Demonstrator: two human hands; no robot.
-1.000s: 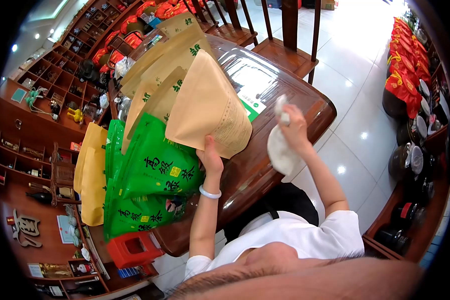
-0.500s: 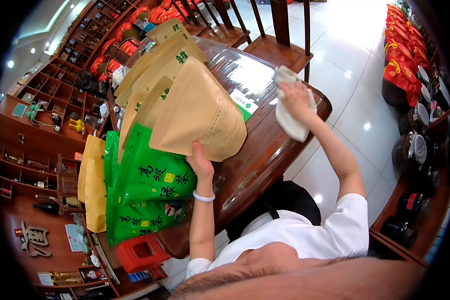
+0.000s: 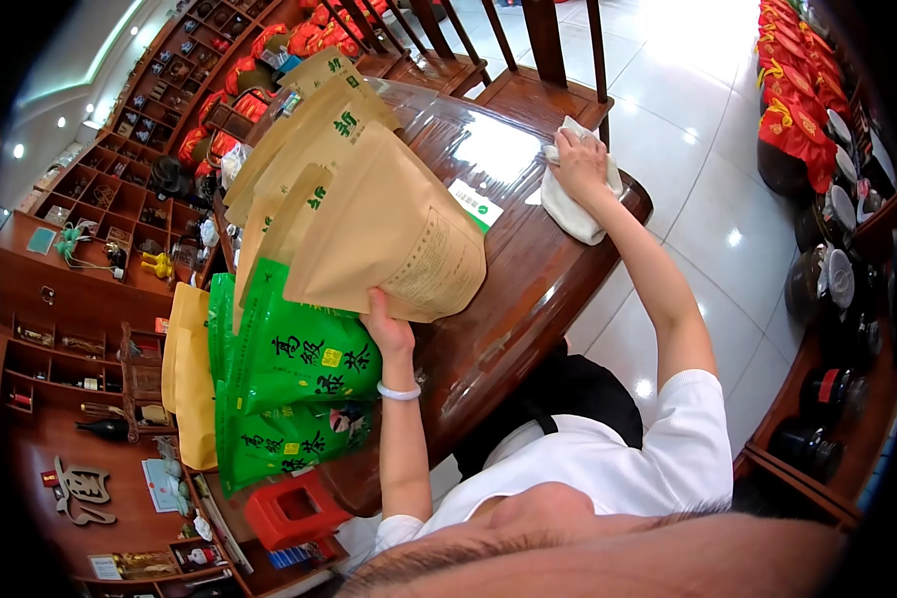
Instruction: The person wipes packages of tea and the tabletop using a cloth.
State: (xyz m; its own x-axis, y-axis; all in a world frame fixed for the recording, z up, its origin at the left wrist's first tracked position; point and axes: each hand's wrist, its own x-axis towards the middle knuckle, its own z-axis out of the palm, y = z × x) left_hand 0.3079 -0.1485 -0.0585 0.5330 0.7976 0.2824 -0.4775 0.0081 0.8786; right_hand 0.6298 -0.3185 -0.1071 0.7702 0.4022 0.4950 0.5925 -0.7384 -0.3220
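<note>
My left hand [image 3: 387,324], below a white bangle, grips the lower edge of a brown paper bag [image 3: 394,229] with printed text. Its thumb shows on the front and the other fingers are partly hidden. Green bags with black lettering [image 3: 294,349] stand beside it, and more brown bags [image 3: 299,130] are lined up behind. My right hand [image 3: 580,164] presses on a white cloth [image 3: 576,211] at the right end of the glossy brown table [image 3: 508,289]. A green and white card [image 3: 475,203] lies between the bag and the cloth.
Wooden chairs [image 3: 543,98] stand at the table's far side. A red plastic object [image 3: 294,508] is by the near left corner. Shelves with small items [image 3: 100,179] fill the left. Jars with red covers [image 3: 797,140] line the right.
The white cloth has moved under my right hand onto the table's right end and now lies flatter. The brown paper bag in my left hand has shifted left and tilted slightly.
</note>
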